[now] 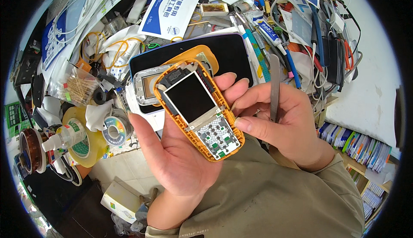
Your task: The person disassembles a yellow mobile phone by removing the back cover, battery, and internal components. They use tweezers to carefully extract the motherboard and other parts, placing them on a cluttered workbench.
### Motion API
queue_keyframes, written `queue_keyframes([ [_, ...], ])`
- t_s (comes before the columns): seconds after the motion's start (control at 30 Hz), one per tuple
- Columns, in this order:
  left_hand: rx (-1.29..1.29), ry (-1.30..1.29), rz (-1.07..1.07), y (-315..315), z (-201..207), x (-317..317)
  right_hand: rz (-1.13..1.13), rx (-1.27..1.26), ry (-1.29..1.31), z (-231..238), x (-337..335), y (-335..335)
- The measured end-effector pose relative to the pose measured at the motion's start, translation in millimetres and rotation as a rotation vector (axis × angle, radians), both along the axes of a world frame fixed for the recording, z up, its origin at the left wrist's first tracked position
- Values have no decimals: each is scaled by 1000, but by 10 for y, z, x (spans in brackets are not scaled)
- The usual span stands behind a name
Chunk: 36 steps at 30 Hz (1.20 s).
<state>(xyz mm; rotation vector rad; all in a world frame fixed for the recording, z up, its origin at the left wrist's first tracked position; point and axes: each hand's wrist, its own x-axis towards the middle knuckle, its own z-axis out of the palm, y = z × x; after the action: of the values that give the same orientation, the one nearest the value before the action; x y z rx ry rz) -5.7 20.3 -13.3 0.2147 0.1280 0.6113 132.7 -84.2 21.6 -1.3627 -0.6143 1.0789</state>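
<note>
My left hand [185, 169] cradles an opened mobile phone [192, 98], palm beneath it and fingertips showing past its right edge. The phone has an orange frame, a dark screen and a bare keypad circuit board [217, 137] below the screen. At its right edge, my right hand [288, 117] has thumb and forefinger close together; whether they pinch a small part I cannot make out. A flat grey metal tool [274, 85] stands up out of my right hand. Behind the phone, a grey cover with a window [142, 89] and an orange cover [189, 54] rest on a black-screened tablet [234, 55].
Tools, cables and packets crowd the bench. A glue tube [269, 31] and a screwdriver [292, 68] lie at the right. Left are a solder spool [115, 130], a tape roll [84, 150], a spray bottle [64, 137] and bagged cotton swabs [79, 85].
</note>
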Motion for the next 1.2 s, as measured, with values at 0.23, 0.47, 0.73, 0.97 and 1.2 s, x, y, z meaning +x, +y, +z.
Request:
queue_keyframes([
  [0.23, 49, 9, 32, 21, -31, -24, -8, -103, 127, 41, -20, 67],
  [0.47, 4, 13, 32, 22, -3, -52, 6, -93, 131, 43, -35, 95],
  [0.73, 107, 38, 94, 45, -48, -45, 5, -144, 96, 65, -51, 140],
  [0.97, 224, 112, 175, 10, -72, -54, -30, -130, 136, 16, -73, 149],
  [1.2, 324, 243, 349, -95, -28, -7, -27, -12, 81, -55, -144, 173],
])
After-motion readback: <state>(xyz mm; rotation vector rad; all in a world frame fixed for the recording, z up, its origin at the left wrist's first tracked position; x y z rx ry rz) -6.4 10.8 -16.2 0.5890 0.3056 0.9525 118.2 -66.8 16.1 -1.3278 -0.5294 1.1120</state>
